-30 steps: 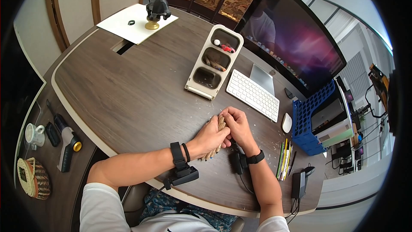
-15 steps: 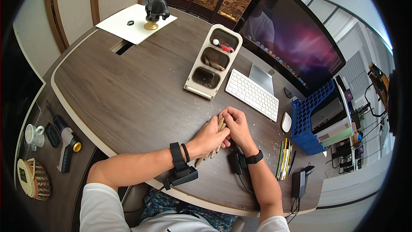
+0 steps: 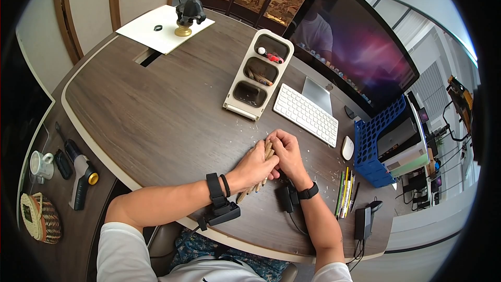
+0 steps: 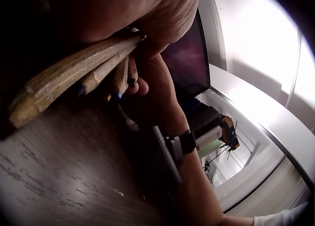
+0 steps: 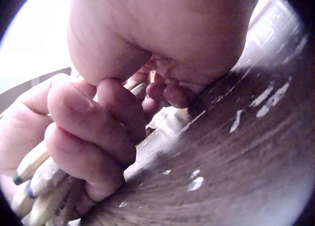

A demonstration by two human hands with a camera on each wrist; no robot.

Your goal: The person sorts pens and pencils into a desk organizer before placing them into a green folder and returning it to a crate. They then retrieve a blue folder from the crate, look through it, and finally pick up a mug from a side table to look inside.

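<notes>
My left hand (image 3: 257, 166) grips a bundle of bare-wood pencils (image 3: 268, 150) low over the desk, fingers curled round it. Black and blue points of the pencils (image 4: 93, 81) fan out below the palm in the left wrist view. My right hand (image 3: 289, 155) meets the left at the bundle's far end, its thumb and fingers bent and pinching there. From the right wrist, more pencil tips (image 5: 45, 179) poke out beneath the left hand's fingers; the right palm hides most of what its own fingers hold.
A beige three-compartment organizer (image 3: 244, 110) with pencils inside leans beyond my hands, beside a keyboard (image 3: 305, 115). Right of them are a mouse (image 3: 348, 149), several pens (image 3: 344, 193), a blue file rack (image 3: 373, 172) and a black adapter (image 3: 364, 224). Pale shavings (image 3: 326, 177) litter the desk.
One pencil's end now sticks out farther at the bundle's lower left than a second ago. Both hands keep nearly the same place; the head view has drifted slightly.
</notes>
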